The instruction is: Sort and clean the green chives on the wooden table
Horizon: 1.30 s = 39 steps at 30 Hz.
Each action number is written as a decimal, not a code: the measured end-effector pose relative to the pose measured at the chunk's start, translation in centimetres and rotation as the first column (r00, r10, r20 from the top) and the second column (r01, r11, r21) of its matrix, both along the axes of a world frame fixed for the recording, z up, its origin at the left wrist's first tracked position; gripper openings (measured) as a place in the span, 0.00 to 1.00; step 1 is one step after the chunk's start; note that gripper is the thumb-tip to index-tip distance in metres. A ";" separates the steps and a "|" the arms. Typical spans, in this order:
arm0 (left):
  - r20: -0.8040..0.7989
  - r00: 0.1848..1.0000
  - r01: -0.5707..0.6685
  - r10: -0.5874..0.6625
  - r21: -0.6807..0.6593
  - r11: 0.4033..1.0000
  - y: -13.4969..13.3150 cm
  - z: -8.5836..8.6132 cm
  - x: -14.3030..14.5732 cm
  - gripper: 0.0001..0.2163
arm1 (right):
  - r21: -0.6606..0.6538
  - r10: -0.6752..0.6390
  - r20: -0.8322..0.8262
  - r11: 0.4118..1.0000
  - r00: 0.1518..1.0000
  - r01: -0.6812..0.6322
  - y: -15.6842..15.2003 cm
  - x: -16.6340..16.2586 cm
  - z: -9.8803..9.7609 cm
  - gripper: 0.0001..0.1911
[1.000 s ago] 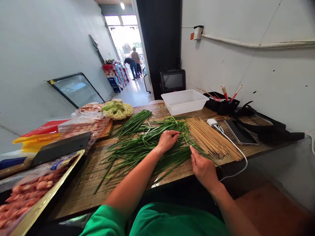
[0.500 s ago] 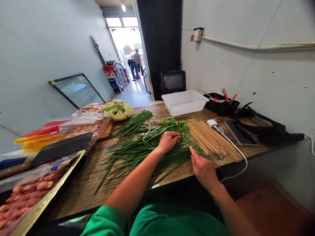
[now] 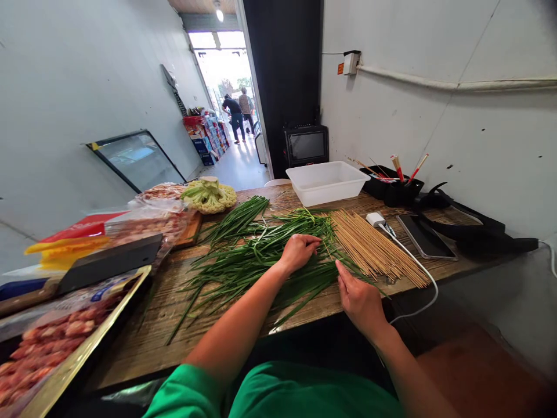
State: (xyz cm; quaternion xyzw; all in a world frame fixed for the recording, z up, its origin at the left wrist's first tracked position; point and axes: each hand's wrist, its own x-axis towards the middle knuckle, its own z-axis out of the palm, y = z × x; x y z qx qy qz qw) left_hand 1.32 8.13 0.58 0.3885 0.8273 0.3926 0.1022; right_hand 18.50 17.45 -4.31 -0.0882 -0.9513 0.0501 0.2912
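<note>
Long green garlic chives (image 3: pixel 248 255) lie spread over the wooden table (image 3: pixel 143 348) in front of me. My left hand (image 3: pixel 300 251) is closed over them, its fingertips pinched on chives near the upper end of a thin bamboo skewer (image 3: pixel 327 249). How many stalks it grips is hidden. My right hand (image 3: pixel 359 299) is closed, with thumb and forefinger on the lower end of that skewer, which slants up toward the left fingertips. Just to the right lies a wide bundle of bamboo skewers (image 3: pixel 374 247).
A white plastic tub (image 3: pixel 328 184) stands at the back. A cauliflower (image 3: pixel 209 196), a cleaver (image 3: pixel 111 264) and a tray of meat (image 3: pixel 65 337) are on the left. On the right are a charger (image 3: pixel 375 219) with cable, a phone (image 3: pixel 426 237) and black holders (image 3: pixel 402 190). Two people (image 3: pixel 238 113) stand beyond the doorway.
Both my hands keep nearly the same pose over the chives. In the distance, one person who was bent over has straightened up somewhat.
</note>
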 end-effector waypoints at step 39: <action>-0.574 0.806 -0.048 -0.146 -0.309 0.950 -1.1 1.1 0.4 0.12 | -0.004 -0.043 0.058 0.999 0.997 0.043 0.0 0.0 -0.4 0.23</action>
